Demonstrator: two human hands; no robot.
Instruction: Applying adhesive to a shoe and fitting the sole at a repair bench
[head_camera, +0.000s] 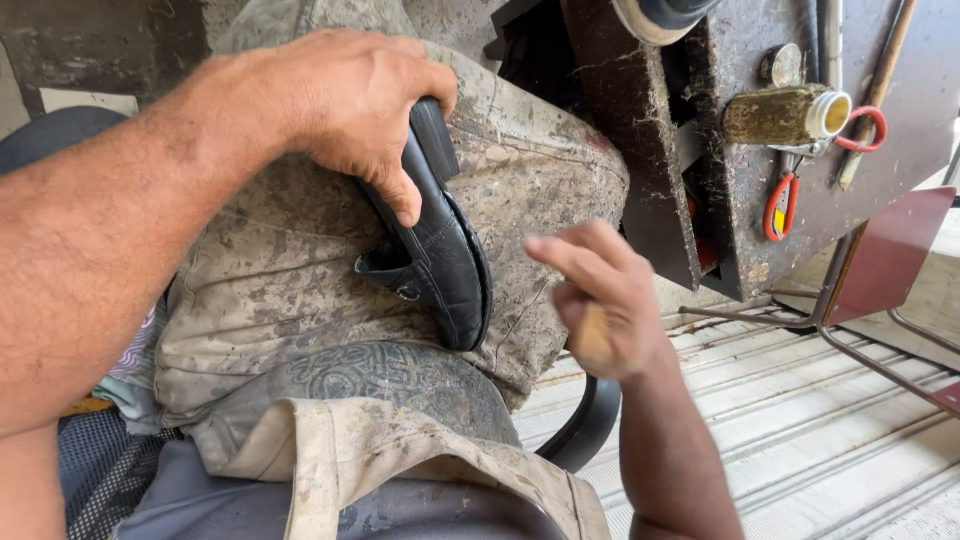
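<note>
A: Shoe (440, 250) first: a black leather one, lying on the stained cloth (290, 260) over our lap, near the centre of the view. Our left hand (350, 110) comes in from ten o'clock and clamps its upper end, fingers curled over the edge, thumb pressed against the leather.

B: And the right hand (605, 300)?

A: At about four o'clock of the shoe, just apart from it. Its fingers are loosely bent, index and thumb drawn near each other. Something pale may sit between them, but the blur leaves us unable to tell whether it holds anything.

B: What could go wrong, in our judgement?

A: We pin the shoe at one end only, so a push near its lower end could swing it across the slick, grimy cloth and off our knee. A sharp tool, if there is one, could then skid toward the left thumb.

B: Anything nearby?

A: At two o'clock, a dusty shelf (740, 200) carries a brown jar (785, 113) and red-handled pliers (785, 200), well apart from both hands.
</note>
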